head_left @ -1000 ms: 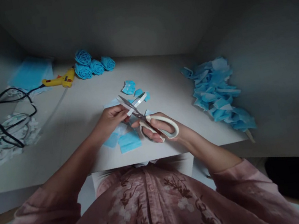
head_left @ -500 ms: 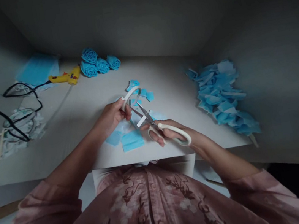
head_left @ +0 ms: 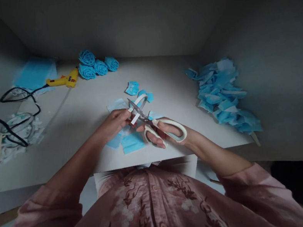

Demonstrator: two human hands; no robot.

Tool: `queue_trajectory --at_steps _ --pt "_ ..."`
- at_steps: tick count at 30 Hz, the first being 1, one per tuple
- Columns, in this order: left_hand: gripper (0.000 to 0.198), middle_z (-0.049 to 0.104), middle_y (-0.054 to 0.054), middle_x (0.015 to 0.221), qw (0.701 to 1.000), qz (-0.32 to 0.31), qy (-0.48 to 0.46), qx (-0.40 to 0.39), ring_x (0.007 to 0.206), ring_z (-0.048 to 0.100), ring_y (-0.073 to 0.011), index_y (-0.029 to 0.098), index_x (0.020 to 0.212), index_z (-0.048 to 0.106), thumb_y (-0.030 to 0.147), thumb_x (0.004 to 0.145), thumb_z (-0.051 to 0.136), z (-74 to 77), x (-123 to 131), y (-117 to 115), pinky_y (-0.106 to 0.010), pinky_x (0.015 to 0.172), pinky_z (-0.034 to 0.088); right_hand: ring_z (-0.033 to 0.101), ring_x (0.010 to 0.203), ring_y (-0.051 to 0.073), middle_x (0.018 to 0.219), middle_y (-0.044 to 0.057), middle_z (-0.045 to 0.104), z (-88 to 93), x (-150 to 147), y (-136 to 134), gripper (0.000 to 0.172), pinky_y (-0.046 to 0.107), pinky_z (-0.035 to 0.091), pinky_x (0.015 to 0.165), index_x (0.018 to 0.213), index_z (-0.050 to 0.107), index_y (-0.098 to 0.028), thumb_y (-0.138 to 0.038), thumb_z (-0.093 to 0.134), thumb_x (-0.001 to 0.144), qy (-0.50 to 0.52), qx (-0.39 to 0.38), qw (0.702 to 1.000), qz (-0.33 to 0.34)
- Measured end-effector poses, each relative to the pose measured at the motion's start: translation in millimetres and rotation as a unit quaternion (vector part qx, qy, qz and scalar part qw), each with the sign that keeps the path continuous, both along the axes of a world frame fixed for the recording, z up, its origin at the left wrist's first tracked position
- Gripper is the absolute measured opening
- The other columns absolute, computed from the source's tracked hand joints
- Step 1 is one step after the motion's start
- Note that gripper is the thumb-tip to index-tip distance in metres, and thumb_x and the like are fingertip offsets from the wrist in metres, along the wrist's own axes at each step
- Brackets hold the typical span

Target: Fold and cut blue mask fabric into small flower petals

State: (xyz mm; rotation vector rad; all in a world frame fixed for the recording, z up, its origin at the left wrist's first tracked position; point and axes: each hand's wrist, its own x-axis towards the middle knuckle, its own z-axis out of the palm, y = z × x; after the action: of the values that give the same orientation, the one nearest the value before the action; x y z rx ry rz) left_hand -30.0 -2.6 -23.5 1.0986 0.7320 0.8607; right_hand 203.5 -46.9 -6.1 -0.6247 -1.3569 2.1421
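Observation:
My left hand [head_left: 115, 123] pinches a thin white ring, apparently a roll of tape [head_left: 140, 98]. A short white strip [head_left: 135, 119] sticks out beside my left fingertips. My right hand [head_left: 168, 127] has its thumb and fingers through the cream handles of the scissors [head_left: 147, 121]. Their blades are parted and straddle the tape near my left fingers. Under the hands lie a folded blue fabric piece [head_left: 132, 143] and a pale piece, partly covered. Just beyond are a crumpled blue piece [head_left: 132, 88] and smaller blue scraps [head_left: 150, 97].
Several blue fabric roses [head_left: 88, 70] stand at the back, beside a yellow glue gun [head_left: 69, 79]. Its black cord [head_left: 39, 106] runs left over white scraps [head_left: 30, 131]. Blue sheets [head_left: 34, 73] lie back left. A heap of blue cut pieces [head_left: 221, 93] lies right, along the wall.
The scissors have swung left, and their blades now reach across the tape by my left fingers. My left hand has dropped slightly, and the ring now sits lower and farther right.

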Motion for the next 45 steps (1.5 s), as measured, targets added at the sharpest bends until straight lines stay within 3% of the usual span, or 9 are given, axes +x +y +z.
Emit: queue_trajectory --at_steps 6,11,14,17,24,31,35,40,45 --pt "0.047 0.07 -0.003 0.069 0.998 0.009 0.06 0.029 0.069 0.063 -0.0164 0.02 0.066 0.073 0.064 0.072 0.087 7.8 -1.4 -3.0 -0.031 0.072 0.051 0.039 0.041 0.003 0.063 -0.009 0.052 1.3 -4.9 -4.3 0.063 0.018 0.035 0.034 0.101 0.072 -0.015 -0.076 0.074 0.087 0.031 -0.045 0.998 -0.009" --pt "0.028 0.075 -0.005 0.081 1.0 -0.019 -0.009 0.021 0.081 0.071 -0.0198 0.018 0.078 0.08 0.046 0.076 0.083 17.2 -2.3 -2.1 -0.034 0.083 0.056 0.031 0.039 0.002 0.062 -0.01 0.048 0.6 1.7 -6.3 0.066 0.018 0.029 0.032 0.103 0.076 -0.014 -0.077 0.075 0.085 0.048 -0.064 0.997 -0.015" --pt "0.025 0.078 -0.007 0.087 0.999 -0.035 -0.018 0.021 0.087 0.073 -0.0216 0.018 0.086 0.082 0.042 0.078 0.082 16.2 -3.6 -1.8 -0.035 0.087 0.056 0.029 0.039 0.001 0.063 -0.01 0.048 0.4 4.7 -8.3 0.069 0.018 0.026 0.032 0.109 0.077 -0.013 -0.078 0.075 0.085 0.044 -0.072 0.996 -0.017" --pt "0.025 0.08 -0.007 0.092 0.998 -0.005 0.042 0.055 0.09 0.073 -0.0216 0.019 0.092 0.081 0.043 0.084 0.08 11.5 -6.0 -1.9 -0.035 0.087 0.054 0.03 0.039 0.002 0.062 -0.01 0.049 -1.0 4.8 -9.8 0.071 0.018 0.027 0.03 0.108 0.076 -0.013 -0.08 0.077 0.081 0.029 -0.083 0.996 -0.022" --pt "0.038 0.066 -0.001 0.059 0.972 -0.015 0.166 0.168 0.053 0.052 -0.0114 0.019 0.065 0.068 0.045 0.092 0.07 15.0 -12.2 -0.4 -0.026 0.056 0.041 0.036 0.036 0.002 0.059 -0.009 0.052 1.8 3.3 -12.0 0.068 0.018 0.029 0.03 0.104 0.075 -0.014 -0.077 0.08 0.08 0.006 -0.091 0.995 -0.029" --pt "0.023 0.068 0.0 0.061 0.993 0.0 0.056 0.101 0.053 0.059 -0.0114 0.018 0.085 0.079 0.041 0.086 0.08 4.3 -10.2 -2.7 -0.025 0.053 0.045 0.037 0.038 0.001 0.062 -0.008 0.052 3.1 -0.9 -18.3 0.058 0.018 0.029 0.032 0.107 0.077 -0.012 -0.066 0.08 0.088 0.004 -0.067 0.997 -0.042" --pt "0.022 0.067 0.0 0.059 0.995 0.005 0.054 0.084 0.05 0.059 -0.0109 0.018 0.077 0.076 0.038 0.082 0.082 3.2 -10.0 -3.3 -0.024 0.051 0.046 0.036 0.039 0.002 0.061 -0.009 0.051 6.5 -2.5 -21.5 0.056 0.018 0.028 0.034 0.105 0.076 -0.013 -0.065 0.081 0.087 -0.012 -0.051 0.997 -0.054" --pt "0.018 0.064 0.002 0.053 0.995 -0.001 0.077 0.058 0.041 0.053 -0.0087 0.017 0.077 0.076 0.033 0.078 0.084 10.7 -8.1 -5.3 -0.021 0.043 0.039 0.039 0.045 0.005 0.059 -0.009 0.051 15.4 -1.3 -22.3 0.05 0.021 0.031 0.044 0.106 0.077 -0.014 -0.06 0.084 0.086 -0.151 0.082 0.98 -0.096" --pt "0.027 0.068 0.0 0.058 0.995 -0.004 0.099 0.032 0.038 0.05 -0.007 0.016 0.076 0.075 0.04 0.078 0.086 16.2 -4.1 -4.3 -0.021 0.039 0.034 0.059 0.071 0.015 0.081 0.002 0.073 14.0 -3.9 -21.9 0.042 0.027 0.042 0.066 0.108 0.082 -0.019 -0.054 0.084 0.086 -0.289 0.344 0.886 -0.117"
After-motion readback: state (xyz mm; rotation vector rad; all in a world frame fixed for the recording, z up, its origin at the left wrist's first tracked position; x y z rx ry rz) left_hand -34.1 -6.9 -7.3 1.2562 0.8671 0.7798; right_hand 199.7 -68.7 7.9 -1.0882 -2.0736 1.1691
